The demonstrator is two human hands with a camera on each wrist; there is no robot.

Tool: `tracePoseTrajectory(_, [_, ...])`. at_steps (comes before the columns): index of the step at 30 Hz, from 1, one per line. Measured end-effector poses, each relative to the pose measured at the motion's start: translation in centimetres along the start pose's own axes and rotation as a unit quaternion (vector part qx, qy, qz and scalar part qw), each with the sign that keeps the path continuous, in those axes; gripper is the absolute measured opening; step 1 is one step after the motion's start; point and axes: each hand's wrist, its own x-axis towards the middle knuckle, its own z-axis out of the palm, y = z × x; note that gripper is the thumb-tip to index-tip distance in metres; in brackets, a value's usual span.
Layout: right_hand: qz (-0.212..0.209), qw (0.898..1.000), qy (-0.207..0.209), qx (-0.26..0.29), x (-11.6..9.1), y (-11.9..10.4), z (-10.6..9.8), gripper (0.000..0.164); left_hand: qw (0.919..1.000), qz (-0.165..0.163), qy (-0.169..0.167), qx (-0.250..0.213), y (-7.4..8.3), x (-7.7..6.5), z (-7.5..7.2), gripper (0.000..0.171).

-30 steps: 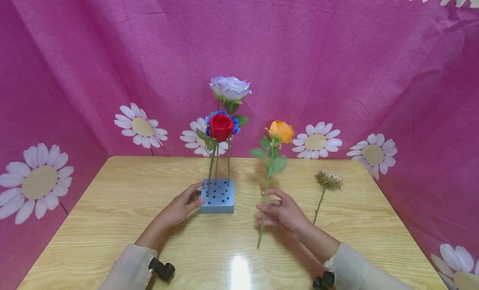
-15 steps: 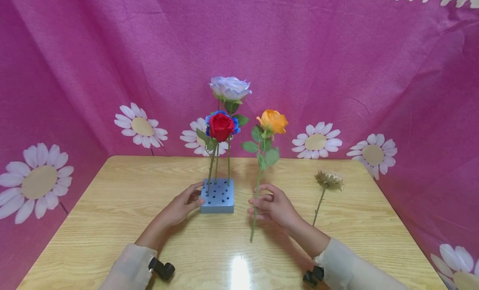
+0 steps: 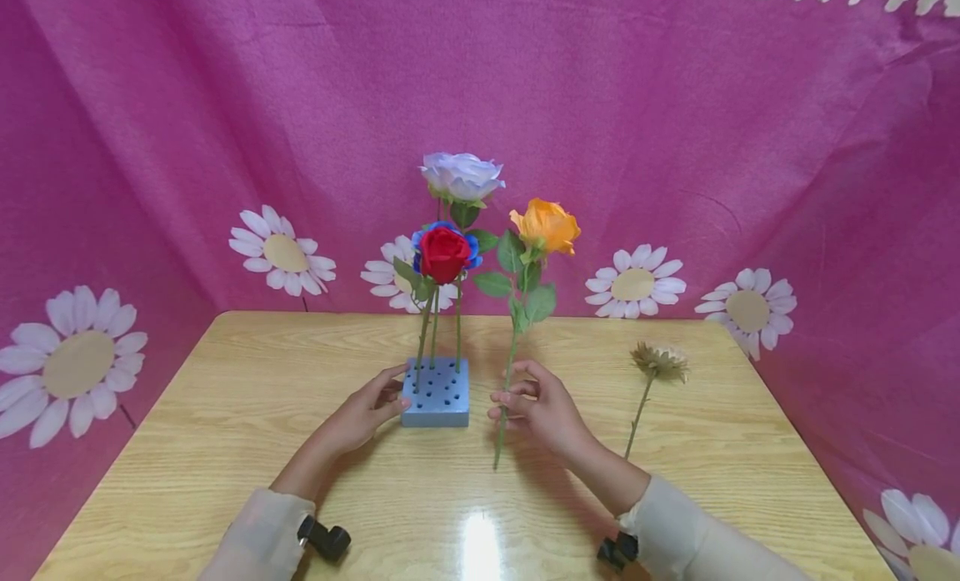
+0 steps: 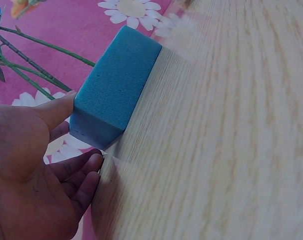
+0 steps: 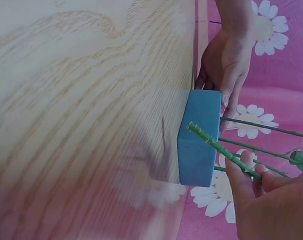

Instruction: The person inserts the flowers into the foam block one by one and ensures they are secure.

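Note:
A blue foam block (image 3: 437,417) with rows of small holes sits on the table. Standing in it are a red rose (image 3: 444,256), a pale lilac rose (image 3: 462,177) and a blue flower (image 3: 474,249) mostly hidden behind the red one. My left hand (image 3: 358,421) holds the block's left side, thumb at its near corner and forefinger toward the far one. To the right of the block, my right hand (image 3: 551,418) pinches the green stem of an orange rose (image 3: 546,226). The stem's cut end (image 5: 199,131) is free in the right wrist view, apart from the block.
A dried-looking beige flower (image 3: 658,361) lies on the right of the wooden table (image 3: 300,348), partly behind my right forearm. A pink cloth (image 3: 337,81) printed with daisies hangs behind and at both sides. Small black devices sit at both cuffs.
My right hand has moved left and slightly away from me with the orange rose, bringing it nearer the block and raising its bloom. The left hand and block have stayed put.

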Motion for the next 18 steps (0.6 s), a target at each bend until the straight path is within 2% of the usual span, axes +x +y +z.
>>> tracePoseTrajectory(18, [-0.079,0.996,0.03,-0.013,0.5,-0.9,2.0,0.025,1.0,0.005,0.0,0.0,0.0,0.0,0.0,0.062])
